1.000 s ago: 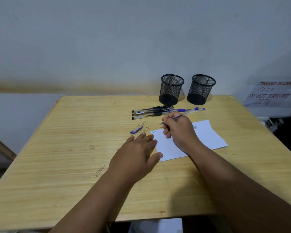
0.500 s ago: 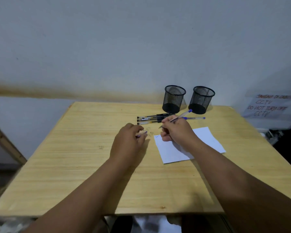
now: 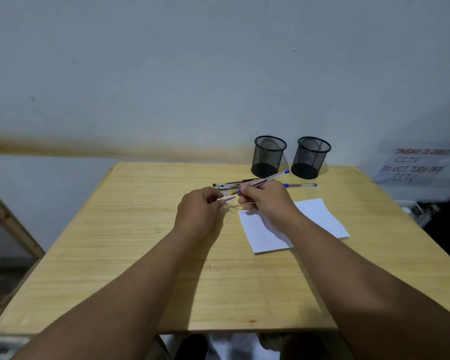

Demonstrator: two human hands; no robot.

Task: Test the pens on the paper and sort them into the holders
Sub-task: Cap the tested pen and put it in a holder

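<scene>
My right hand (image 3: 266, 201) grips a clear pen with blue ends (image 3: 270, 178), its tip pointing left toward my left hand (image 3: 199, 211). My left hand pinches the blue pen cap (image 3: 229, 198), held just in front of the pen's tip. A white sheet of paper (image 3: 320, 219) lies under my right wrist, with a small blue scribble at its top left corner. Several more pens (image 3: 231, 184) lie in a row behind my hands; another blue pen (image 3: 300, 185) sticks out to the right. Two black mesh holders, the left holder (image 3: 269, 155) and the right holder (image 3: 311, 157), stand at the table's back edge.
The wooden table (image 3: 130, 250) stands against a pale wall. A handwritten paper sign (image 3: 416, 165) hangs on the wall at the right. A wooden frame leg (image 3: 8, 222) slants at the far left.
My left hand left the table, picked up the blue cap and brought it up to the pen's tip. My right hand lifted the pen off the paper. The view tilted upward.
</scene>
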